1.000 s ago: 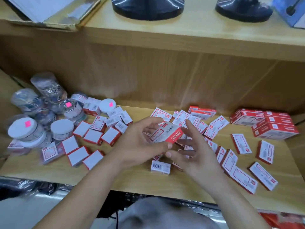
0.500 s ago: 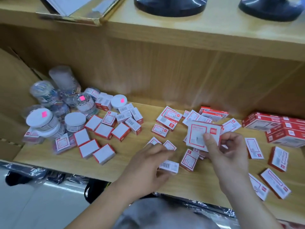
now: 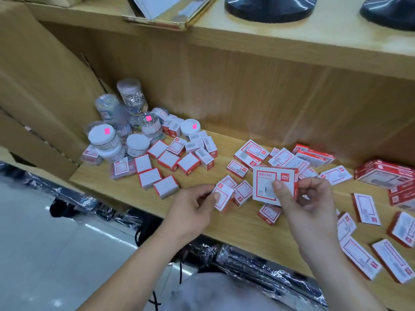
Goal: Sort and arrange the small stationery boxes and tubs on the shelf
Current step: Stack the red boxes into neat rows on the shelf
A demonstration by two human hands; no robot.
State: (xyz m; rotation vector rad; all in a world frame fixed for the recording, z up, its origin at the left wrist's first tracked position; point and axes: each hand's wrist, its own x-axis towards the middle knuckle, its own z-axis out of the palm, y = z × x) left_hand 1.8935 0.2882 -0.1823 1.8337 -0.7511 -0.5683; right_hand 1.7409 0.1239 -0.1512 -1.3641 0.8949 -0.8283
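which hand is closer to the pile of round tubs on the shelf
Left. The left hand, pinching a small box, is in front and to the right of the tubs; the right hand, holding a larger box, lies much farther right.

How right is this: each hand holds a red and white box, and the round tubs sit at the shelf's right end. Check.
One error. The head view shows the round tubs at the left end of the shelf, not the right. The left hand does hold a small box, the right hand a larger box.
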